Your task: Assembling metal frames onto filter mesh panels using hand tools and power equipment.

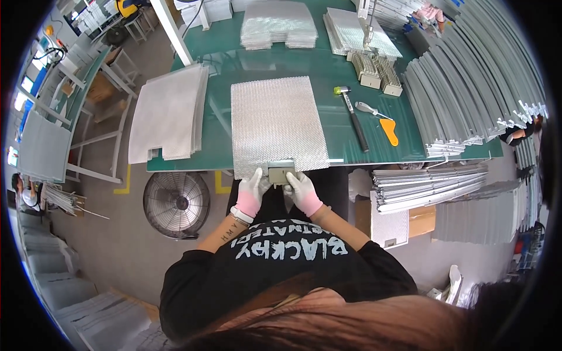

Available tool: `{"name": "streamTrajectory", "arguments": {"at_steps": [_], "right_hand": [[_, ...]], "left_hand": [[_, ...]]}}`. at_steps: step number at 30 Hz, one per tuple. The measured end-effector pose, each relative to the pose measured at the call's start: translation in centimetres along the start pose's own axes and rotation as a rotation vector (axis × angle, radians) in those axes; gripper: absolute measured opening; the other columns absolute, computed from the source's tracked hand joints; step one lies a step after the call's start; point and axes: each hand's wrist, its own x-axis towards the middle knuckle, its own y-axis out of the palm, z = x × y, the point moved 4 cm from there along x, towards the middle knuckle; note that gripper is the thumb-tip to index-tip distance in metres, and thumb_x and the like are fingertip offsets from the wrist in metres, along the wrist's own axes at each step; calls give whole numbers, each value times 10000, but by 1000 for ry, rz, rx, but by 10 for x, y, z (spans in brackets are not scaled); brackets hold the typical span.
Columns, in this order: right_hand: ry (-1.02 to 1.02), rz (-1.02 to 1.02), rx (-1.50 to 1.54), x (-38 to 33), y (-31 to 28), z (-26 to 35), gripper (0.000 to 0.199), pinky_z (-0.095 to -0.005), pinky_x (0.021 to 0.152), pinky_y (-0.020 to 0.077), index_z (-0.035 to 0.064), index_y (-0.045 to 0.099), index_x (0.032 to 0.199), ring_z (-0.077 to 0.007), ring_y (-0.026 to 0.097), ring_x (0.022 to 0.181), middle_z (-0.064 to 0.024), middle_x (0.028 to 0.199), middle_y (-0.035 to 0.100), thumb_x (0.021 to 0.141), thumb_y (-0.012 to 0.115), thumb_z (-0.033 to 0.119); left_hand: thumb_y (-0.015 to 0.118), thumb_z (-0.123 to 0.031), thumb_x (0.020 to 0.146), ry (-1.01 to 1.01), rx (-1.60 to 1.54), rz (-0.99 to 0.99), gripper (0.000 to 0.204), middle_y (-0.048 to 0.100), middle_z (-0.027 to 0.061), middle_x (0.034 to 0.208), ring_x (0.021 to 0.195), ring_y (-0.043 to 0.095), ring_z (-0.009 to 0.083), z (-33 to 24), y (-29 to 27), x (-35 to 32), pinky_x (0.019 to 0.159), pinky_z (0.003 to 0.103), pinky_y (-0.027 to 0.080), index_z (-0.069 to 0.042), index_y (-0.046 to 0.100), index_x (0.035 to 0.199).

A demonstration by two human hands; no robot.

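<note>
A silver metal mesh sheet (275, 120) lies on the green table (328, 70), its near edge overhanging the table's front. A small grey metal clip piece (281, 172) sits at a notch in that near edge. My left hand (252, 192), in a white and pink glove, grips the piece's left side. From the right, my right hand (302, 192), gloved the same way, holds its other side. Both hands are just below the table's front edge.
A stack of mesh sheets (168, 111) lies left of the sheet. A hammer (353, 117), a small tool and an orange scraper (388, 130) lie to the right. Long metal frame strips (468, 88) fill the right side. More mesh stacks (278, 23) at the back. A floor fan (177, 203) stands below.
</note>
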Motion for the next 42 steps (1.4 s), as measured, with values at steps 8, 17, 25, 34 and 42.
{"name": "streamTrajectory", "arguments": {"at_steps": [8,17,25,34,42], "right_hand": [[-33,-86,-252,-12,9,14,210,-196,495,379,2,571,945,-45,451,560,14,705,525,948,621,207],[-422,-275,-793,-12,6,16,217,-232,469,372,8,585,813,-48,466,522,22,630,540,908,638,196],[-146,-182,-420,-23,14,13,305,-236,476,381,-12,585,836,-53,470,541,10,636,536,919,653,273],[-116,-171,-379,-12,20,19,264,-231,458,347,38,573,760,-41,420,495,40,598,498,937,626,227],[-56,-123,-492,-23,35,36,285,-228,450,385,33,616,765,-48,476,497,21,603,542,924,631,269]], "left_hand": [[573,-137,957,-22,-8,32,204,669,147,1022,918,667,239,5,-3,-7,852,365,535,48,617,1032],[632,-145,929,41,135,-37,166,664,55,946,813,640,168,6,-5,-6,748,324,514,-16,637,1034],[553,-251,982,-5,261,76,290,651,69,1022,915,629,165,3,-6,-9,826,306,512,14,631,1071],[522,-247,1000,-13,184,201,321,619,63,1120,984,612,162,-5,2,-7,866,307,501,12,567,1185],[598,-289,959,-150,414,149,279,623,-8,797,670,547,62,0,10,-10,590,203,426,-16,648,982]]}}
